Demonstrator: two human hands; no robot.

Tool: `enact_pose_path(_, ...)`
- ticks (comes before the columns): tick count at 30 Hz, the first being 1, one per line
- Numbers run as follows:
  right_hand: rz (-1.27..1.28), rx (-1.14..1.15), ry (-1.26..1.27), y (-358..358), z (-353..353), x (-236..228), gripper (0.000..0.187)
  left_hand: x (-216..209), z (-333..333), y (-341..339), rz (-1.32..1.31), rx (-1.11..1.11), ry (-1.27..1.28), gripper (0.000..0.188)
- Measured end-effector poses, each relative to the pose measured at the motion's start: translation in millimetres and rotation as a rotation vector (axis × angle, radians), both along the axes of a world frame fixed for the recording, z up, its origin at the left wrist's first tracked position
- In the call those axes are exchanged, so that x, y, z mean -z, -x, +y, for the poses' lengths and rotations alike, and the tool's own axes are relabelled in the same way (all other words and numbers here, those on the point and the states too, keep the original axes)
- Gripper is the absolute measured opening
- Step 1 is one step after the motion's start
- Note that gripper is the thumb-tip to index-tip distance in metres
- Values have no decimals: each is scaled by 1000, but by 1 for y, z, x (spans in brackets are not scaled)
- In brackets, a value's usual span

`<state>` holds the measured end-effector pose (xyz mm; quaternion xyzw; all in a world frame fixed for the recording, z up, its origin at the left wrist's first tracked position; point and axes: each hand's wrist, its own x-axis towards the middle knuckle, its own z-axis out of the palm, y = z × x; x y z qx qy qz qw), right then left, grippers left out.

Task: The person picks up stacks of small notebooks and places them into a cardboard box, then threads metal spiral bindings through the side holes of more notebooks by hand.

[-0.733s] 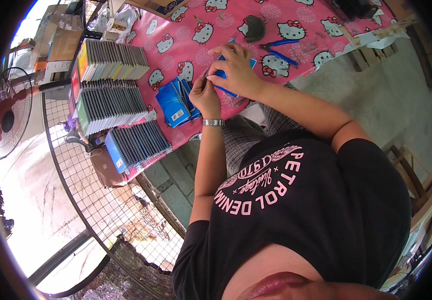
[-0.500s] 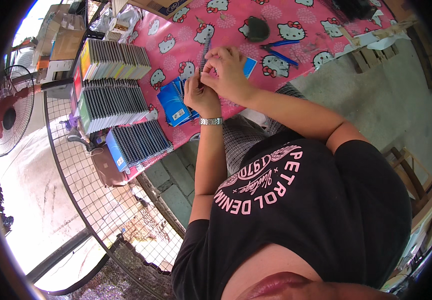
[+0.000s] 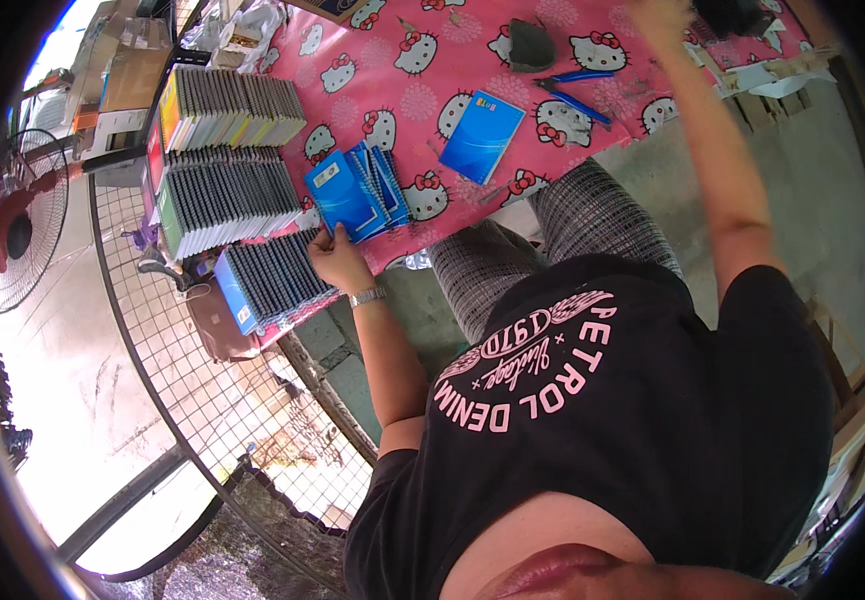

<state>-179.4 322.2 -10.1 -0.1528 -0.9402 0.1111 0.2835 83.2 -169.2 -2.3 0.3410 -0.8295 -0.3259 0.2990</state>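
Observation:
My left hand (image 3: 341, 262) has its fingers and thumb closed at the lower corner of a blue notebook (image 3: 341, 196). That notebook lies on top of other spiral-bound blue notebooks (image 3: 389, 188), which overlap in a small fanned pile. My right hand (image 3: 661, 18) is stretched far out to the upper right, beside a dark heap (image 3: 735, 14). Motion blurs it and the frame's edge partly cuts it off, so its fingers cannot be read. Between the hands a single blue notebook (image 3: 485, 137) lies flat on the pink cloth, with no coil visible on it.
Blue-handled pliers (image 3: 581, 92) and a dark grey rounded object (image 3: 531, 48) lie on the pink patterned tablecloth (image 3: 353, 100). Rows of spiral notebooks (image 3: 228, 205) stand at the left. Beyond them are a wire mesh (image 3: 223, 430), cardboard boxes (image 3: 138, 75) and a red fan (image 3: 23, 215).
Both hands were together over a grey spiral coil; now they are far apart. My left hand moved left and nearer, my right to the far right. The coil no longer shows; the single notebook is uncovered.

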Motion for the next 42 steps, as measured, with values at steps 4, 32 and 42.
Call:
enact_pose_path(4, -219, -83, -239, -16, 109, 27, 32, -5, 14, 19, -170, 64, 538, 29)
enact_pose_path(32, -215, -754, 1074, -194, -112, 37, 61, -23, 214, 89, -400, 996, 684, 26)
enact_pose_path(42, -400, -1048, 835, -179, -100, -15, 39, -23, 194, 70, -90, 1050, 825, 27)
